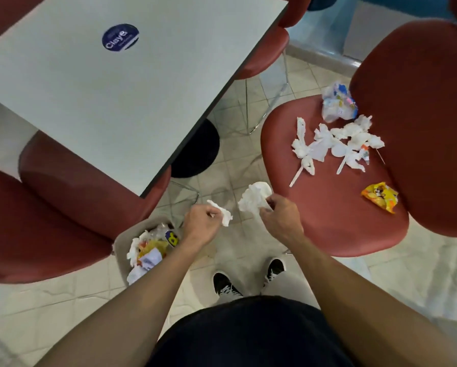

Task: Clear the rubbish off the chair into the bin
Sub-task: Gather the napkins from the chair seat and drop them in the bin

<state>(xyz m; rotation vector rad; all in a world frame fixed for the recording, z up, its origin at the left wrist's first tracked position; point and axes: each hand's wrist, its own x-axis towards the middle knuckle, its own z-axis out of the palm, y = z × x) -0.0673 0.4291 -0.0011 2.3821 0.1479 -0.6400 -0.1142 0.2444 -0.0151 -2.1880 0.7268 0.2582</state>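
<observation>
Tiled floor (pixel 230 165); left hand (pixel 201 225) pinching tissue (pixel 220 211), right hand (pixel 280 217) gripping upward-pointing napkin (pixel 254 198)

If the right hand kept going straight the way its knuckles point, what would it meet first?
Probably nothing solid soon: the right hand, gripping a crumpled white tissue, points up-left over bare tiled floor, toward the table's round black base. Depth is unclear.

Four red chairs (pixel 333 213), one table (pixel 116 88), one bin (pixel 121 245) (part hidden), two wrappers (pixel 379 197)
</observation>
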